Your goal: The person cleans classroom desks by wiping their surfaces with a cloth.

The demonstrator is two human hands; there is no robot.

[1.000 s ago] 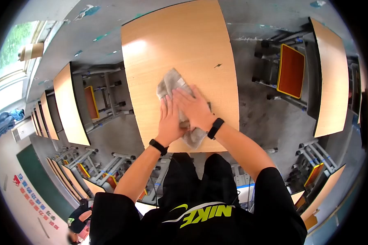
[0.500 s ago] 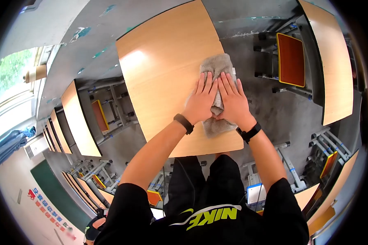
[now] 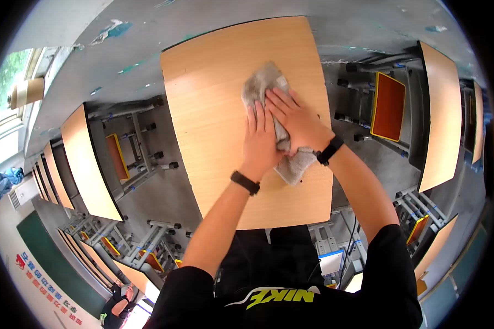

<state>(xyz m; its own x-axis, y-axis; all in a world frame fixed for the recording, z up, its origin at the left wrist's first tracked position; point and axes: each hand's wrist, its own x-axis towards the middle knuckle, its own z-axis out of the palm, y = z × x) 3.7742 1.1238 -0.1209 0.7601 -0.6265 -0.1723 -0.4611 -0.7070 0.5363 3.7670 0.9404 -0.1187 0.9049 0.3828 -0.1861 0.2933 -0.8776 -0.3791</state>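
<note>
A grey-beige cloth (image 3: 260,82) lies bunched on the wooden desktop (image 3: 214,109), right of its middle. My left hand (image 3: 262,141) rests on the cloth's left side, fingers stretched forward. Flat across the cloth's right part lies my right hand (image 3: 299,122), its fingers extended and angled up to the left. The two thumbs come close together near the cloth's middle, where a fold shows between the hands. A lower end of the cloth (image 3: 295,169) sticks out below my hands.
Another desk (image 3: 90,164) stands to the left with an orange-seated chair (image 3: 117,157) beside it. On the right are a chair (image 3: 388,107) and a further desk (image 3: 440,115). Another person (image 3: 118,307) is at the lower left, near a green board (image 3: 57,263).
Both hands have slid the cloth from the desktop's right edge leftward, further onto the desk. My right hand has turned to point more to the left. The camera view has shifted as well.
</note>
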